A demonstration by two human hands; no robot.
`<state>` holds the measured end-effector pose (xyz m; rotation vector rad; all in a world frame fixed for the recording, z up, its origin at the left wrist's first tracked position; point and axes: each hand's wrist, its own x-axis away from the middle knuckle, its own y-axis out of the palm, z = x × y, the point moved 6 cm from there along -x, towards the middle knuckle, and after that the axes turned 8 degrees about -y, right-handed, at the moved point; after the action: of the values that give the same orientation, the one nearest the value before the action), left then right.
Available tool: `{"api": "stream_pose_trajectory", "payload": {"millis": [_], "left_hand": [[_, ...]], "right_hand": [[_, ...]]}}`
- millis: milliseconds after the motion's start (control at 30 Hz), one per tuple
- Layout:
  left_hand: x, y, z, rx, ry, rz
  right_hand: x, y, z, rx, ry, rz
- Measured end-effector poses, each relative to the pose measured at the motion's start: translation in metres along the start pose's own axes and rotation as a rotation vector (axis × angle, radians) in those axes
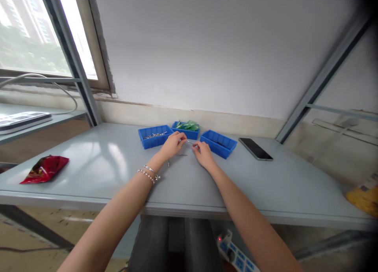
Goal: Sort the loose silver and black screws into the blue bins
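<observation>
My left hand point(173, 144) and my right hand point(203, 154) meet over the table, each with its fingers pinched. Between them stretches a thin silvery rod point(189, 142), one end in each hand; its exact kind is too small to make out. Close below lie a small metal piece point(168, 164) and another thin piece point(182, 154). Behind my left hand is a blue bin point(145, 144) with slim metal parts point(155, 135). A middle blue bin point(191, 135) holds green pieces point(188, 125). Beside my right hand, a third blue bin point(222, 151) contains small dark parts point(218, 142).
A black phone point(255, 149) lies right of the bins. At the far left is a crumpled red packet point(46, 168). Something yellow point(364, 197) sits at the right edge. Grey metal posts point(85, 94) flank the table point(118, 193); a power strip point(238, 256) is below.
</observation>
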<state>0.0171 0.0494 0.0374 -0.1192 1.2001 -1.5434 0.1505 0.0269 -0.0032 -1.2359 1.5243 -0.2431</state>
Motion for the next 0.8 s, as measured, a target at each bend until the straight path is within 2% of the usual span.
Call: {"api": "stream_pose_trajectory", "payload": {"millis": [333,800], "left_hand": [[0.0017,0.002,0.001,0.034,0.01,-0.021],[0.0016,0.0045,0.0004,-0.016,-0.013,-0.052]], "right_hand": [[-0.0016,-0.005,-0.0053,-0.039,-0.059,0.025],[-0.0014,-0.0079,-0.0073,-0.034,-0.05,0.025]]}}
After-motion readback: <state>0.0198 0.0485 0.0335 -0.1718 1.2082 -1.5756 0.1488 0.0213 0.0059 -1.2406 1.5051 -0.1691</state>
